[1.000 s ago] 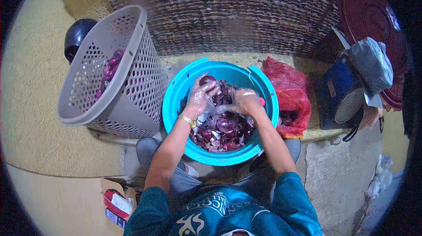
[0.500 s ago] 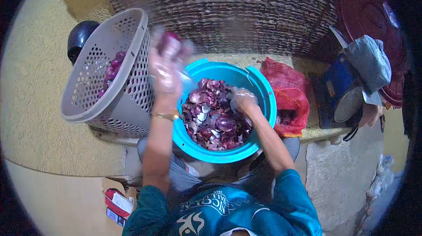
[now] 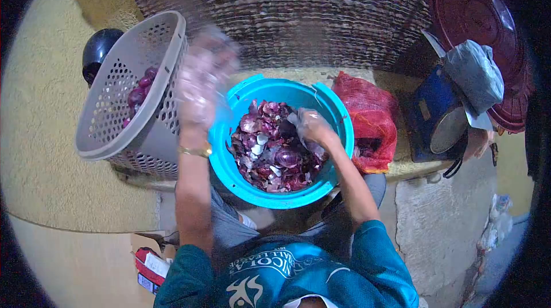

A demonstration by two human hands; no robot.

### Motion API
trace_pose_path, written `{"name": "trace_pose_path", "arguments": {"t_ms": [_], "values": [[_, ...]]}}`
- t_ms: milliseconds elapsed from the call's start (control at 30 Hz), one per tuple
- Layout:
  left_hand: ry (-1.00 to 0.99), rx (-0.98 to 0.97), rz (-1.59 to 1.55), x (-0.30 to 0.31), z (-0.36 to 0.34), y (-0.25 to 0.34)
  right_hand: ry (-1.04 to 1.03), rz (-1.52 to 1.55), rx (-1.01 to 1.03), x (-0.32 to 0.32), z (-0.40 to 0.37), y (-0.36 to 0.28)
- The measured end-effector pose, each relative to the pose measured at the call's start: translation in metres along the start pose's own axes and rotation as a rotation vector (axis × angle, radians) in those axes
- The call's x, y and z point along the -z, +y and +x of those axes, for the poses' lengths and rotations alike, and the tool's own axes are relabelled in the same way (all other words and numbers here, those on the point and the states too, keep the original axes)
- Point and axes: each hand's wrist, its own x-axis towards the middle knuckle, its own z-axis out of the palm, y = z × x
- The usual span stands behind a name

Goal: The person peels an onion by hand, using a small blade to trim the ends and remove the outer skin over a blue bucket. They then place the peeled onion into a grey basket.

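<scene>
Note, among loose skins (image 3: 264,177) in the turquoise basin (image 3: 270,198), the large purple onion (image 3: 288,157). Just above and right of that onion, over the basin: plastic-gloved right hand (image 3: 310,127), fingers curled inward; cannot tell how tightly closed, or whether gripping anything. In front of the basket (image 3: 86,146) wall nearest the basin: left hand (image 3: 201,78), badly blurred; cannot tell how far open the fingers, or whether holding anything. Inside the basket: more onions (image 3: 138,97). Just right of the basin: red net bag (image 3: 367,101); farther right, grey plastic bundle (image 3: 477,75) and maroon lid (image 3: 468,10). For sound handling, probably best to work low over the basin, catching stray skins inside, and to give the left hand ample room at the basket rim.
</scene>
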Motion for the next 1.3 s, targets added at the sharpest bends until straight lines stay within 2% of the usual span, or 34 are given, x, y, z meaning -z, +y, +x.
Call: {"name": "trace_pose_path", "arguments": {"t_ms": [100, 133, 167, 200, 233, 300, 333, 367, 433, 467, 500, 533, 567, 633, 700, 767, 800, 833, 867, 900, 967, 1000, 1067, 1100, 1133, 1167, 1233, 1267, 1300], "values": [[-0.060, 0.293, 0.328, 0.002, -0.047, -0.071, 0.089, -0.015, 0.089, 0.011, -0.013, 0.007], [-0.078, 0.389, 0.390, 0.011, -0.063, -0.102, 0.185, 0.083, 0.093, 0.011, -0.016, 0.013], [-0.187, 0.267, 0.613, 0.022, -0.077, -0.130, 0.283, 0.179, 0.099, 0.011, -0.018, 0.017], [-0.173, 0.452, 0.519, 0.022, -0.088, -0.139, 0.378, 0.235, 0.126, 0.013, -0.020, 0.017], [-0.102, 0.654, 0.375, 0.000, -0.091, -0.126, 0.378, 0.233, 0.120, 0.007, -0.019, 0.021], [-0.169, 0.683, 0.381, -0.003, -0.101, -0.148, 0.462, 0.380, 0.105, -0.011, -0.013, 0.028], [-0.270, 0.750, 0.554, -0.013, -0.097, -0.143, 0.356, 0.437, -0.032, -0.006, -0.021, 0.014], [-0.328, 0.689, 0.504, 0.004, -0.105, -0.177, 0.352, 0.437, -0.029, -0.011, -0.022, 0.008], [-0.325, 0.473, 0.401, -0.008, -0.109, -0.171, 0.269, 0.576, -0.094, -0.020, -0.026, 0.002], [-0.327, 0.474, 0.401, -0.005, -0.108, -0.173, 0.260, 0.525, -0.020, -0.020, -0.028, 0.005], [-0.303, 0.632, 0.372, 0.001, -0.107, -0.174, 0.260, 0.525, -0.021, -0.014, -0.037, 0.005], [-0.276, 0.788, 0.343, 0.006, -0.105, -0.172, 0.402, 0.345, 0.149, -0.003, -0.048, 0.001], [-0.273, 0.787, 0.345, 0.011, -0.105, -0.171, 0.537, 0.160, 0.320, 0.004, -0.055, 0.004], [-0.172, 0.799, 0.349, 0.016, -0.108, -0.168, 0.725, 0.116, 0.126, 0.015, -0.067, 0.038], [-0.114, 0.774, 0.240, 0.018, -0.110, -0.172, 0.781, 0.027, 0.021, 0.030, -0.085, 0.082], [-0.144, 0.839, 0.275, 0.023, -0.110, -0.175, 0.457, -0.235, -0.292, 0.028, -0.090, 0.140], [-0.123, 0.860, 0.197, 0.020, -0.109, -0.171, 0.457, -0.240, -0.282, 0.016, -0.085, 0.175], [-0.115, 0.851, 0.195, 0.021, -0.110, -0.171, 0.413, -0.389, -0.263, 0.000, -0.074, 0.212], [-0.124, 0.835, 0.204, 0.023, -0.111, -0.173, 0.369, -0.539, -0.240, -0.011, -0.064, 0.238], [-0.131, 0.821, 0.214, 0.026, -0.113, -0.175, 0.369, -0.546, -0.225, -0.018, -0.059, 0.253], [-0.119, 0.804, 0.238, 0.027, -0.119, -0.178, 0.557, -0.612, -0.248, -0.029, -0.054, 0.269], [-0.091, 0.777, 0.245, 0.029, -0.121, -0.181, 0.461, -0.868, -0.327, -0.020, -0.052, 0.253], [-0.031, 0.739, 0.182, 0.034, -0.127, -0.190, 0.515, -0.876, -0.323, -0.020, -0.049, 0.262], [-0.025, 0.738, 0.185, 0.035, -0.126, -0.187, 0.566, -0.885, -0.330, -0.022, -0.053, 0.275], [-0.032, 0.766, 0.158, 0.033, -0.124, -0.182, 0.668, -1.068, -0.225, -0.038, -0.049, 0.325], [-0.040, 0.791, 0.128, 0.032, -0.122, -0.180, 0.670, -1.070, -0.223, -0.035, -0.049, 0.321], [-0.040, 0.780, 0.107, 0.034, -0.121, -0.178, 0.455, -0.720, -0.380, -0.021, -0.052, 0.298], [-0.045, 0.775, 0.088, 0.035, -0.121, -0.178, 0.484, -0.540, -0.319, -0.012, -0.055, 0.282], [-0.045, 0.774, 0.088, 0.034, -0.120, -0.175, 0.484, -0.540, -0.318, -0.004, -0.055, 0.260]]}}
